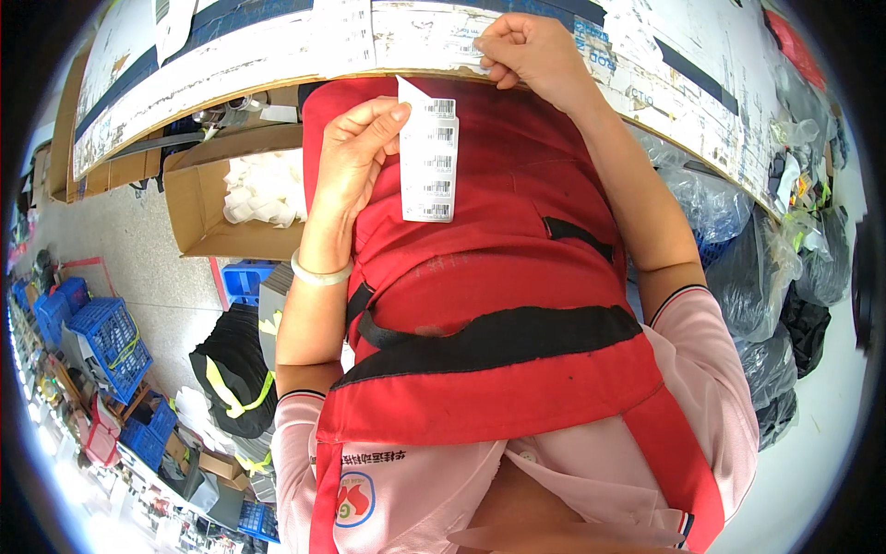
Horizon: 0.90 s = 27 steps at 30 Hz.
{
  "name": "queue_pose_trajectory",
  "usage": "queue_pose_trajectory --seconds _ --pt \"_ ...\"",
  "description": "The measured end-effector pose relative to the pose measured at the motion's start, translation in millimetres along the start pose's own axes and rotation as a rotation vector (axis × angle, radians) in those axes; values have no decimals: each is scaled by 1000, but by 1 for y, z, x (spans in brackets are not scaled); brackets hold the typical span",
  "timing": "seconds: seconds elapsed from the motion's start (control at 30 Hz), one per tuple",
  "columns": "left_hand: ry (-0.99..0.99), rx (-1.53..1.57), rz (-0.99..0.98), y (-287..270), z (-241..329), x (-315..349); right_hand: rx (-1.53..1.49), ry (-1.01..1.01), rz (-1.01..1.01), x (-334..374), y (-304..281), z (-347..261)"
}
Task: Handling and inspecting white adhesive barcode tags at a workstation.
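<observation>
Five barcode labels [430,162] in the pinch of left hand [354,148], right hand's [537,57] hold unclear

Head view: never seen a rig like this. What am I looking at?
There is no robot here, just a person's two bare hands. The single picture comes from a wide fisheye camera on their head, looking down, so straight edges bend toward the rim. The left hand holds a strip of white labels in front of a red apron. The right hand is at the worn white table, fingers curled; I can't tell whether it pinches anything. A printed paper strip lies on the table.
</observation>
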<state>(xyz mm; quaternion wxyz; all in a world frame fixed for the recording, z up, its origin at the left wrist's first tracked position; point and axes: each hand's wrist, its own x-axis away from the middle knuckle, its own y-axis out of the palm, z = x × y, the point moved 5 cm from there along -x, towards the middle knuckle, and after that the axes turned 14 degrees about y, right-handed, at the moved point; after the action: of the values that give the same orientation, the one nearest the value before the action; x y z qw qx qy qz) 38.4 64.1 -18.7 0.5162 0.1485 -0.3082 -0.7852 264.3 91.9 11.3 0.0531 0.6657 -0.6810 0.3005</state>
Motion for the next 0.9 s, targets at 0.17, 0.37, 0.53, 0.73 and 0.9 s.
queue_pose_trajectory --seconds 0.17,0.37,0.53,0.73,0.9 --pt "-14 -2 16 4 -1 0 6 9 13 3 1 -1" --pt "-10 -29 35 3 3 -1 -95 -79 -21 19 -14 -4" --pt "-5 -55 102 2 8 5 -133 -65 82 33 -66 6" --pt "-9 -50 69 10 3 -2 13 -41 637 26 -201 77" --pt "15 -40 31 10 6 2 207 116 723 14 -205 100"
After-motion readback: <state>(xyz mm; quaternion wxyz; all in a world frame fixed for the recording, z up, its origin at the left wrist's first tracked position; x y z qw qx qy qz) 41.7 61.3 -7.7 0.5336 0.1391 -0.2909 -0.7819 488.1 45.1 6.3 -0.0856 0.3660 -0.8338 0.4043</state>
